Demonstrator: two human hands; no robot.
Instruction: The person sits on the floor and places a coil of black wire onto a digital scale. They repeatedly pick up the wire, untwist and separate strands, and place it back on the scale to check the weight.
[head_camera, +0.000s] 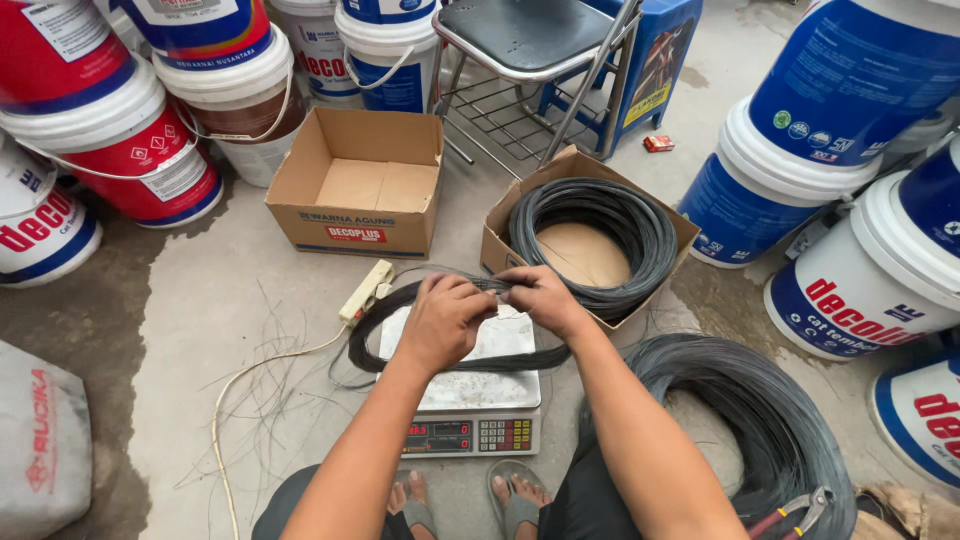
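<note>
At nine o'clock, an empty cardboard box (357, 190) is sitting open on the concrete. At centre, the left hand (443, 322) and right hand (540, 297) are both clenching a small wire coil (450, 355) lying over a digital scale (470, 400). At three o'clock, a boxed wire coil (595, 240) is resting beside paint buckets (790, 190).

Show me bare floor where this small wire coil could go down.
Bare concrete lies left of the digital scale, below the empty cardboard box, though stray wire strands cross it. Right side is crowded: boxed wire coil, large wire coil, paint buckets.
</note>
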